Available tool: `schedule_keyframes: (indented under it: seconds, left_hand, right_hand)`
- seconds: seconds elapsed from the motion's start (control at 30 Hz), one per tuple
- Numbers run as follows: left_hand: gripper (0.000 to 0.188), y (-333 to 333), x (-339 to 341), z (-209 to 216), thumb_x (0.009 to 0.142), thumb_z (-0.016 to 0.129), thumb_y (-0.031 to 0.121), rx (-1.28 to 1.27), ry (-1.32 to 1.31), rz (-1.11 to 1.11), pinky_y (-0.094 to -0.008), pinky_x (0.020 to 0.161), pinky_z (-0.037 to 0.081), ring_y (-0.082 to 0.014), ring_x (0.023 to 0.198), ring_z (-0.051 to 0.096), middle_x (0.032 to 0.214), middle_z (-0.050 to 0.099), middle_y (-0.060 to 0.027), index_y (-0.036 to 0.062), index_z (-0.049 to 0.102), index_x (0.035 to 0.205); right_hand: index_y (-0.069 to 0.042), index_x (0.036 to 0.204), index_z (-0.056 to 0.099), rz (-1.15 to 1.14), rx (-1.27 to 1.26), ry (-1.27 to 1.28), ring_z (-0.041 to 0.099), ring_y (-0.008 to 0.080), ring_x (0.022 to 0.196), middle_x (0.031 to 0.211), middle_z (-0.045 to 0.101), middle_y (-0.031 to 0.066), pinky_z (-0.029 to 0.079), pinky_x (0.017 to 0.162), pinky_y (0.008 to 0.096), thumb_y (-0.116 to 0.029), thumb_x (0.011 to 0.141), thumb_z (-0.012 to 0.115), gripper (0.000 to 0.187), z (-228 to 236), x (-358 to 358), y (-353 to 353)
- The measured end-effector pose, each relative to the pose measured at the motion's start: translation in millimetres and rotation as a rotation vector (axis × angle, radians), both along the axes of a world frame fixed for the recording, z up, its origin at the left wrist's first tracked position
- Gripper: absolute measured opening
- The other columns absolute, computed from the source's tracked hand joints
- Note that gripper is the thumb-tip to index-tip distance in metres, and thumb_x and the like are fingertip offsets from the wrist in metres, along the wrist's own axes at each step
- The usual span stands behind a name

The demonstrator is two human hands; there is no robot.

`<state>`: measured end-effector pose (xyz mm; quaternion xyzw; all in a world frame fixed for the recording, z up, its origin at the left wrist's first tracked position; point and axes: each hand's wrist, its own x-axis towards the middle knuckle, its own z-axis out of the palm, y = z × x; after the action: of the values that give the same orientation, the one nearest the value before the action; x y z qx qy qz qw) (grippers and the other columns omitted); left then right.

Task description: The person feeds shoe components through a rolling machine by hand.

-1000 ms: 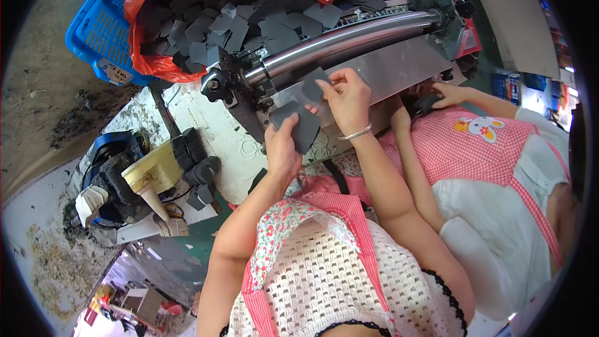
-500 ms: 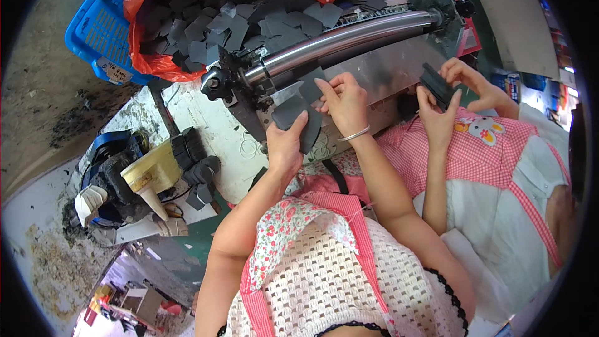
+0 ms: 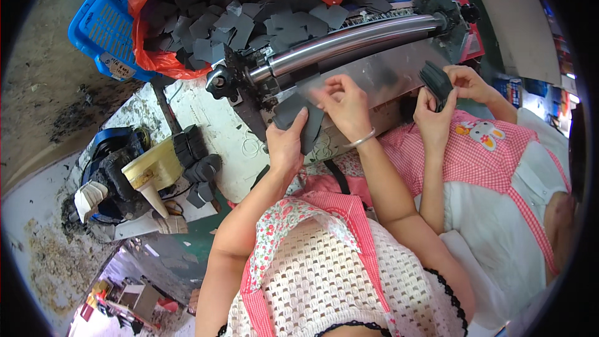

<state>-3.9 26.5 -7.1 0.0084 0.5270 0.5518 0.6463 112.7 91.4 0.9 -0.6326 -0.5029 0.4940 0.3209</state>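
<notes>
My left hand (image 3: pixel 286 146) is closed on a few dark grey flat pieces (image 3: pixel 291 111), its thumb pressed on top. They lie just in front of the steel roller (image 3: pixel 355 37) of a bench machine. Beside them my right hand (image 3: pixel 349 109), with a bangle on the wrist, is over the machine's smooth metal plate (image 3: pixel 390 68). Its fingertips are smeared by motion, close to another dark piece at the roller's left end. Whether they grip that piece cannot be made out.
A co-worker's hands on the right hold a stack of dark pieces (image 3: pixel 437 81). Behind the roller, a red plastic bag (image 3: pixel 146 62) full of such pieces fills a blue basket (image 3: pixel 100 25). At left stand a cream tape dispenser-like holder (image 3: pixel 153 165) and black stacked pieces (image 3: pixel 203 168).
The right hand's fingertips have moved quickly near the roller, and the piece they pinched is now closer to it. The left hand stays put. The co-worker's hands have closed in around their stack.
</notes>
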Motion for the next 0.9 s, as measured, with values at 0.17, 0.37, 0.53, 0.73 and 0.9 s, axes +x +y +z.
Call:
schedule_keyframes:
  seconds: [0.17, 0.37, 0.53, 0.73, 0.9]
  left_hand:
    - [0.022, 4, -2, 2, 0.087, 0.068, 0.008, -0.001, -0.022, 0.026, -0.0284, 0.07, 0.056, -0.0165, 0.077, 0.066, 0.092, 0.067, -0.0085, -0.003, 0.061, 0.105]
    - [0.027, -1, -3, 9, 0.086, 0.068, 0.006, 0.011, -0.089, 0.004, -0.0273, 0.07, 0.056, -0.0168, 0.078, 0.066, 0.098, 0.065, -0.0106, -0.004, 0.057, 0.109]
    - [0.03, -3, -1, 8, 0.085, 0.068, 0.004, -0.062, -0.1, 0.012, -0.0283, 0.068, 0.058, -0.0187, 0.081, 0.067, 0.096, 0.064, -0.0122, -0.0031, 0.053, 0.11]
    - [0.027, -9, 0, 12, 0.089, 0.065, 0.005, 0.023, -0.118, 0.008, -0.0246, 0.064, 0.054, -0.0152, 0.077, 0.064, 0.091, 0.065, -0.012, -0.0051, 0.054, 0.111]
    - [0.025, -12, 6, 16, 0.089, 0.065, 0.007, -0.02, -0.164, 0.061, -0.0246, 0.064, 0.054, -0.0154, 0.078, 0.065, 0.09, 0.066, -0.0126, -0.0054, 0.056, 0.109]
  right_hand:
    - [0.003, 0.087, 0.066, 0.368, -0.003, -0.167, 0.061, 0.0068, 0.065, 0.07, 0.065, 0.0049, 0.049, 0.057, 0.0223, -0.012, 0.078, 0.077, 0.02, 5, 12, 0]
    - [0.004, 0.088, 0.067, 0.243, 0.353, -0.248, 0.063, 0.0105, 0.06, 0.071, 0.067, 0.0077, 0.05, 0.053, 0.0247, -0.009, 0.082, 0.071, 0.015, -12, 9, 2]
    - [0.006, 0.083, 0.064, 0.071, -0.016, -0.164, 0.061, 0.0104, 0.052, 0.068, 0.065, 0.0093, 0.049, 0.047, 0.0247, -0.011, 0.086, 0.068, 0.017, -6, 7, 8]
    - [0.004, 0.082, 0.063, 0.13, -0.124, -0.006, 0.064, 0.0156, 0.054, 0.069, 0.067, 0.0119, 0.051, 0.051, 0.0281, -0.017, 0.084, 0.071, 0.023, -6, 17, 5]
    - [0.003, 0.085, 0.063, 0.104, -0.049, -0.075, 0.058, 0.0083, 0.054, 0.068, 0.064, 0.0062, 0.046, 0.047, 0.0217, -0.014, 0.082, 0.073, 0.02, -2, 9, 6]
